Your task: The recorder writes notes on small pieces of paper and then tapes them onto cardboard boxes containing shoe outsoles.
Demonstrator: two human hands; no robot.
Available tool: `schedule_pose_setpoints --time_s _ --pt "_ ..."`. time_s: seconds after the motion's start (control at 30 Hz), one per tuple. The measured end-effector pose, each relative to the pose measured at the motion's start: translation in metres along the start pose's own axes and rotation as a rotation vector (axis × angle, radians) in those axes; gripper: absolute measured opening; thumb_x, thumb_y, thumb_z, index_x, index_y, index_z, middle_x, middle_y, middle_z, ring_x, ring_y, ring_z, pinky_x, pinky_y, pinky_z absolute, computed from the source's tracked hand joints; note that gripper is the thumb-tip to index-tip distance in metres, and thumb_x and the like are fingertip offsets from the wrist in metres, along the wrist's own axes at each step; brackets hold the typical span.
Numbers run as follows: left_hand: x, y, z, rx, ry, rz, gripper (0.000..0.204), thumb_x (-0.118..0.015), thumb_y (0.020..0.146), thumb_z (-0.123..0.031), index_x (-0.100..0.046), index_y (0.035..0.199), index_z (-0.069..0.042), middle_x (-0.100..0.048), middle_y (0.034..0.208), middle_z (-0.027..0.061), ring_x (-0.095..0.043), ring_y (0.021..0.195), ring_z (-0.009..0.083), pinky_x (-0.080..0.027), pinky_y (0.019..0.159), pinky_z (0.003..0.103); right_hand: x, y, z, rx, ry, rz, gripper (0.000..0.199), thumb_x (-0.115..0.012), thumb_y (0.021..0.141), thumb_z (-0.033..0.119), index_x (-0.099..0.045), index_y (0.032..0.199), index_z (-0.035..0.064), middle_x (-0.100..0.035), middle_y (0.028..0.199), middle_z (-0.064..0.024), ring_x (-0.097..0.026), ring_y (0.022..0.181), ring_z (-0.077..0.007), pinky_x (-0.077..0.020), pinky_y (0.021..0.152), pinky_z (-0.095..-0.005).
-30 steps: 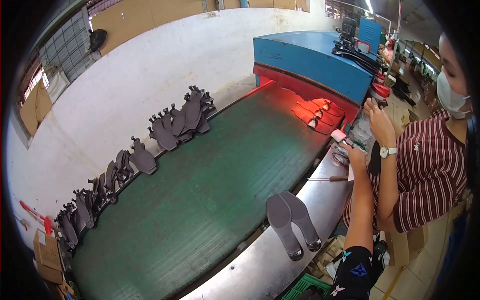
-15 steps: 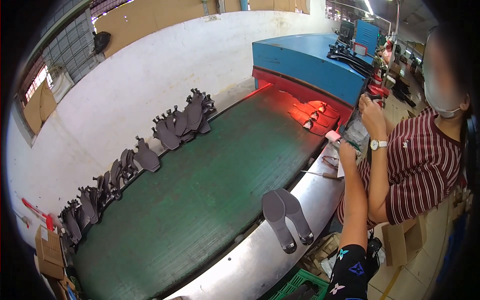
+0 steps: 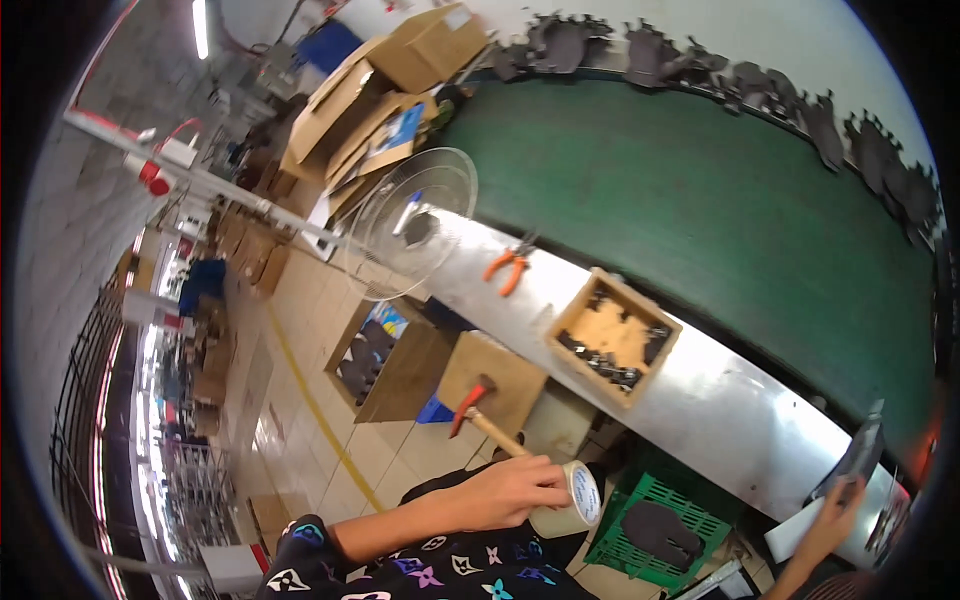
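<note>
My left hand reaches out over my black patterned clothing and grips a roll of beige tape from the side. A hammer with a red head lies just above it on a wooden block. At the lower right my right hand reaches up and holds the lower end of a dark sole, which stands against the steel table edge.
A wooden tray of dark clips and orange pliers lie on the steel edge beside the green conveyor belt. Dark soles line its far side. A fan guard, a green crate and cardboard boxes stand nearby.
The view has swung left, away from the red-lit oven and the co-worker in the striped shirt. My left hand now grips the tape roll and my right holds a sole.
</note>
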State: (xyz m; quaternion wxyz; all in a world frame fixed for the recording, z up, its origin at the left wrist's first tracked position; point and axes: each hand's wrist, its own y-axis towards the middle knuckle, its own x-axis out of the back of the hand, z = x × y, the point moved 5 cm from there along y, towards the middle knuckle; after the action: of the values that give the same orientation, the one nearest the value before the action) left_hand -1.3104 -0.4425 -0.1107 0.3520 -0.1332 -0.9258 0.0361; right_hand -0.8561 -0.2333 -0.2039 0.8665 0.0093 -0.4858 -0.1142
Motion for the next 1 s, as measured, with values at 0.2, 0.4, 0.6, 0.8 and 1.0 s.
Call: schedule_pose_setpoints --time_s 0.2,0.4,0.6,0.8,1.0 --pt "0.026 -0.123 0.045 0.062 -0.239 -0.108 0.015 -0.055 0.08 0.006 -0.056 0.093 -0.001 -0.052 0.09 0.0113 -0.053 0.09 0.0306 -0.044 0.078 0.037 -0.092 -0.191 0.246 0.072 0.467 0.433 0.037 -0.071 0.082 0.014 -0.061 0.112 -0.0051 -0.068 0.097 -0.0207 -0.066 0.073 -0.0178 -0.0512 0.065 -0.0278" --pt "0.069 -0.301 0.114 0.116 -0.259 -0.321 0.006 -0.058 0.088 -0.004 -0.057 0.093 -0.001 -0.055 0.09 0.0122 -0.054 0.09 0.032 -0.044 0.081 0.038 -0.222 -0.294 0.471 0.531 0.329 0.511 0.033 -0.066 0.086 0.028 -0.059 0.093 -0.0033 -0.065 0.081 -0.0246 -0.064 0.075 -0.0433 -0.0514 0.066 -0.0461" --pt "0.121 -0.498 0.168 0.331 -0.048 -0.768 0.01 -0.059 0.087 -0.008 -0.055 0.088 0.001 -0.056 0.086 0.015 -0.054 0.084 0.0348 -0.044 0.076 0.04 -0.413 -0.247 0.542 0.703 -0.039 0.26 0.043 -0.068 0.081 0.035 -0.061 0.089 -0.0061 -0.065 0.08 -0.0245 -0.065 0.078 -0.0418 -0.051 0.071 -0.0465" --pt "0.116 -0.655 0.217 0.671 -0.271 -1.266 0.008 -0.057 0.09 -0.007 -0.053 0.088 0.0 -0.053 0.082 0.0114 -0.053 0.078 0.0266 -0.044 0.072 0.034 -0.289 -0.467 0.671 0.721 0.277 0.656 0.024 -0.06 0.088 0.014 -0.063 0.106 -0.0028 -0.069 0.088 -0.0151 -0.067 0.085 -0.027 -0.0492 0.086 -0.035" --pt "0.13 -0.66 0.265 0.547 -0.902 -1.363 0.008 -0.05 0.099 -0.013 -0.052 0.095 -0.006 -0.048 0.082 -0.0023 -0.044 0.075 0.0079 -0.04 0.069 0.024 -0.239 -0.727 0.659 0.457 0.767 2.037 0.097 -0.074 0.078 0.044 -0.023 0.151 0.0085 -0.048 0.141 -0.0099 -0.045 0.128 -0.0167 -0.0336 0.105 -0.0305"
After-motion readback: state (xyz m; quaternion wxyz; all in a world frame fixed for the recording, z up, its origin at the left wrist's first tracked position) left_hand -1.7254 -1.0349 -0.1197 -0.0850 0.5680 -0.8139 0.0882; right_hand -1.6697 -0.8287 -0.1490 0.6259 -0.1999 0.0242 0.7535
